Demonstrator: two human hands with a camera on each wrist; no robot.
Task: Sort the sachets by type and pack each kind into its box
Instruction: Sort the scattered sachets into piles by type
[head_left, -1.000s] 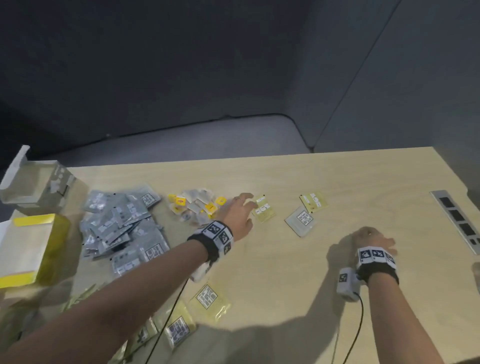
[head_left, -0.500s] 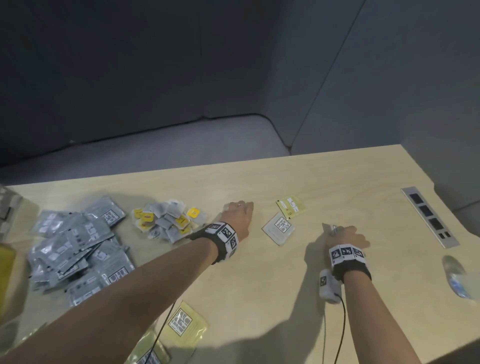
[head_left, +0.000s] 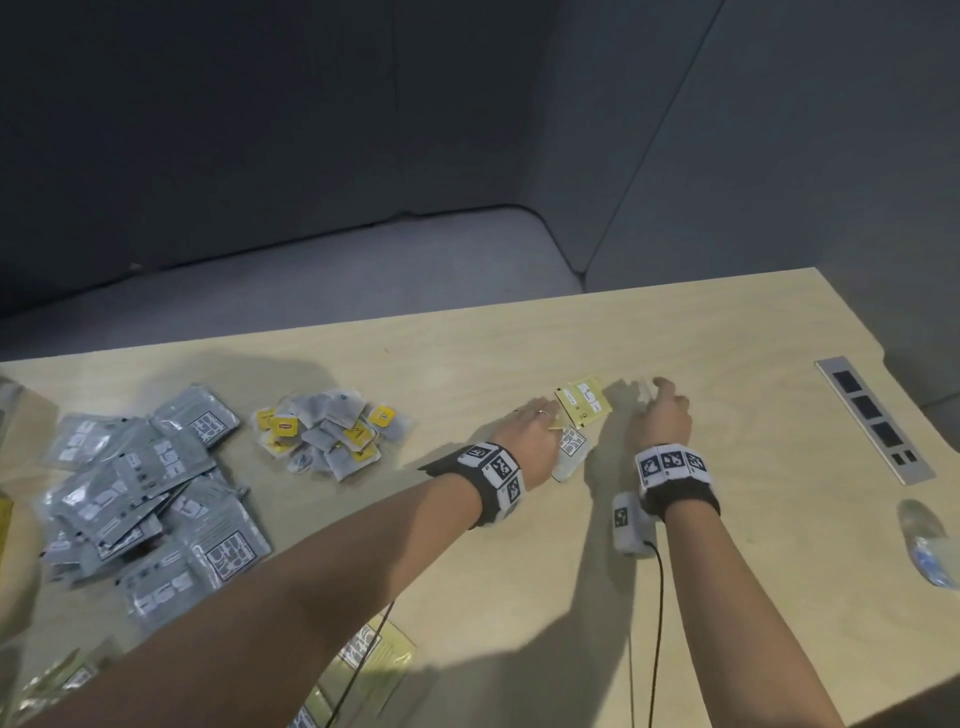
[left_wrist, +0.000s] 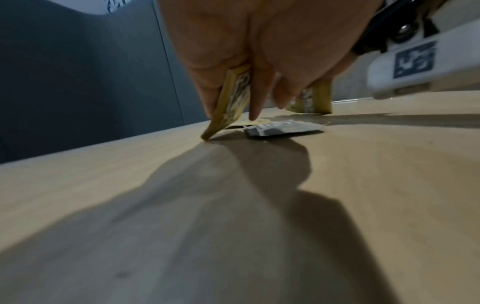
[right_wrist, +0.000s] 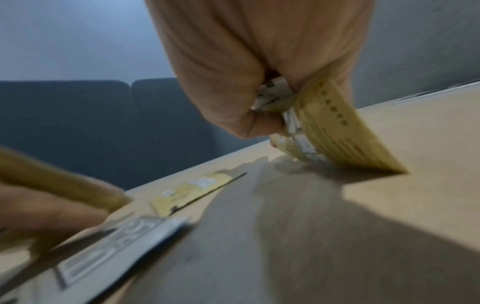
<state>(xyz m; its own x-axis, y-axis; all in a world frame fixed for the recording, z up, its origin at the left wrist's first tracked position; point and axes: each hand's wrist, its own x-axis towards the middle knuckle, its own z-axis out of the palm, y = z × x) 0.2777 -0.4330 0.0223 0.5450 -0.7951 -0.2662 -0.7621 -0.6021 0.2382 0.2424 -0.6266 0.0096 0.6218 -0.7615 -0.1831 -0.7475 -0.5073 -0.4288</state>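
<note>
My left hand (head_left: 537, 428) pinches a yellow sachet (left_wrist: 233, 96) on edge, its corner touching the table. Its fingertips hover over a grey sachet (head_left: 571, 449) lying flat, also seen in the left wrist view (left_wrist: 283, 128). Just beyond lies a flat yellow sachet (head_left: 582, 405). My right hand (head_left: 660, 410) grips a small bunch of yellow sachets (right_wrist: 337, 133), their lower corner on the table. To the left are a pile of grey sachets (head_left: 145, 488) and a heap of tea bags with yellow tags (head_left: 332, 431).
More yellow sachets (head_left: 374, 660) lie under my left forearm near the front edge. A socket strip (head_left: 872, 415) is set into the table at the right, with a plastic bottle (head_left: 930, 545) near it. A sliver of the yellow box (head_left: 4, 525) shows at the left edge.
My left hand picked up a yellow sachet beside the tea bags and moved right to the grey sachet. My right hand moved forward beside the flat yellow sachet. The view swung right.
</note>
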